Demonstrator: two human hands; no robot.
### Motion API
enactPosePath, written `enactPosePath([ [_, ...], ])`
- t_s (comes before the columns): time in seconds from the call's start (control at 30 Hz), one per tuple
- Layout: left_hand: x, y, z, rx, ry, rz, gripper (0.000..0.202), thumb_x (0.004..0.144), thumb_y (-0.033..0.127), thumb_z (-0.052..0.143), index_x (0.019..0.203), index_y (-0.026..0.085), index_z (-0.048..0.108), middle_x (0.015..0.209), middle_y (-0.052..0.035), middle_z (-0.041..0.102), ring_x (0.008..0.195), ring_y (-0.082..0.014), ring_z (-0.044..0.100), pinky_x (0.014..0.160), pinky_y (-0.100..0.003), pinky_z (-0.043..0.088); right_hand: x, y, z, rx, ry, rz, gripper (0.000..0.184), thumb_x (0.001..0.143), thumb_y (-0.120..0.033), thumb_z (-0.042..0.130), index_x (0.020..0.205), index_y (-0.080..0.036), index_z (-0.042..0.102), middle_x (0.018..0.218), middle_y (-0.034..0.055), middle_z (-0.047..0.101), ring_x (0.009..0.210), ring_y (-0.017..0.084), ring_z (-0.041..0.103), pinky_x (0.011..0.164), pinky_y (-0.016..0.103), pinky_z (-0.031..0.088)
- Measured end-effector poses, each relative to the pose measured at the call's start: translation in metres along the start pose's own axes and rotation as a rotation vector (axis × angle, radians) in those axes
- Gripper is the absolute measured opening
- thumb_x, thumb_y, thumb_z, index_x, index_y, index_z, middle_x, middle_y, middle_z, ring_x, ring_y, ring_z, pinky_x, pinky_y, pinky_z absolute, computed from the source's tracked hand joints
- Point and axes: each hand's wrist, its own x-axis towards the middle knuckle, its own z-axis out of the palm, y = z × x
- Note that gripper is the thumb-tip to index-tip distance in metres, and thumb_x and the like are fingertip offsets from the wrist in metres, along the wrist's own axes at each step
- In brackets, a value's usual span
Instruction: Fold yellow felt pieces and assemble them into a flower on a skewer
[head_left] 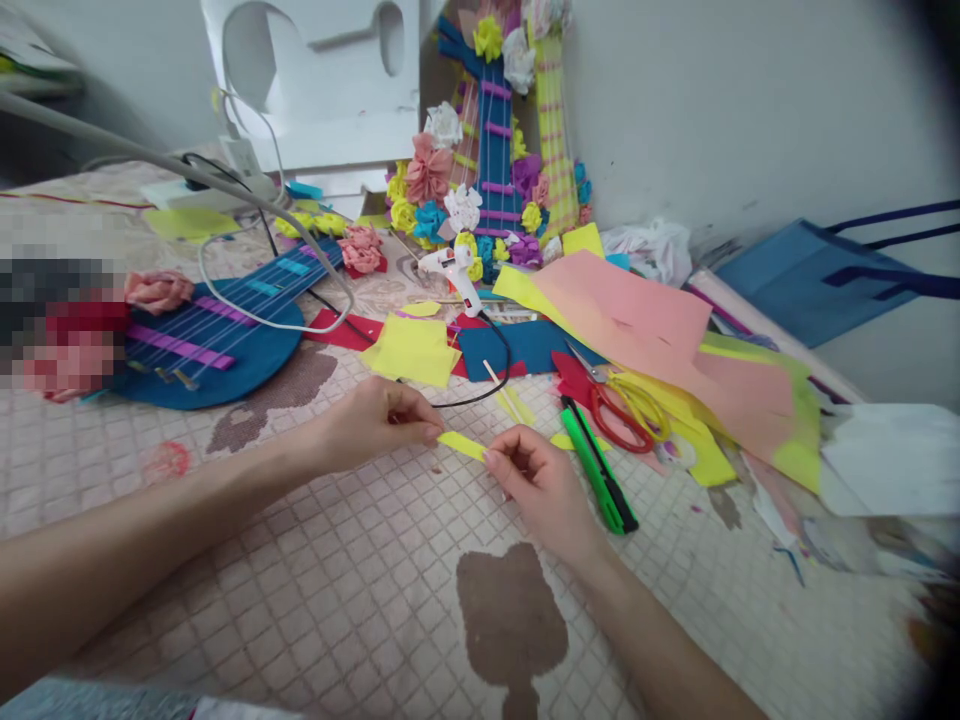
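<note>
A short yellow strip [460,445], which could be paper or felt, is stretched between my two hands just above the table. My left hand [379,420] pinches its left end between thumb and fingers. At the other end, my right hand [532,475] grips it with thumb and curled fingers. Close to my right hand lies a green box cutter [600,465]. Scissors [626,405] with red and yellow handles rest just beyond it. Past my hands sit yellow squares [412,348] and a white glue gun [456,270] with a black cord.
A blue guitar-shaped craft [225,335] with strings and pink flowers lies at the left. Decorated guitar shapes [495,150] lean on the back wall. Pink and yellow sheets [637,310] spread at the right, near a blue bag [817,275]. A white cable [285,215] arches over the left side.
</note>
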Motion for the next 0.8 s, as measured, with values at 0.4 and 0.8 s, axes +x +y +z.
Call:
enactPosePath([
  [0.4, -0.010, 0.022, 0.022, 0.117, 0.066, 0.071, 0.023, 0.081, 0.032, 0.055, 0.073, 0.014, 0.065, 0.061, -0.0001, 0.062, 0.056, -0.0101, 0.052, 0.052, -0.020, 0.037, -0.004, -0.004, -0.002, 0.017, -0.027, 0.031, 0.015, 0.084, -0.033, 0.057, 0.083, -0.018, 0.060, 0.058, -0.0046, 0.054, 0.049, 0.010, 0.050, 0.049, 0.023, 0.040],
  [0.8, -0.001, 0.013, 0.015, -0.187, -0.101, 0.036, 0.021, 0.074, 0.031, 0.064, 0.085, 0.013, 0.060, 0.067, 0.0005, 0.061, 0.060, -0.0100, 0.054, 0.056, -0.021, 0.041, -0.009, 0.002, -0.042, -0.188, 0.099, -0.101, 0.015, 0.086, -0.032, 0.053, 0.087, -0.019, 0.061, 0.063, -0.0016, 0.058, 0.054, 0.012, 0.055, 0.053, 0.025, 0.044],
])
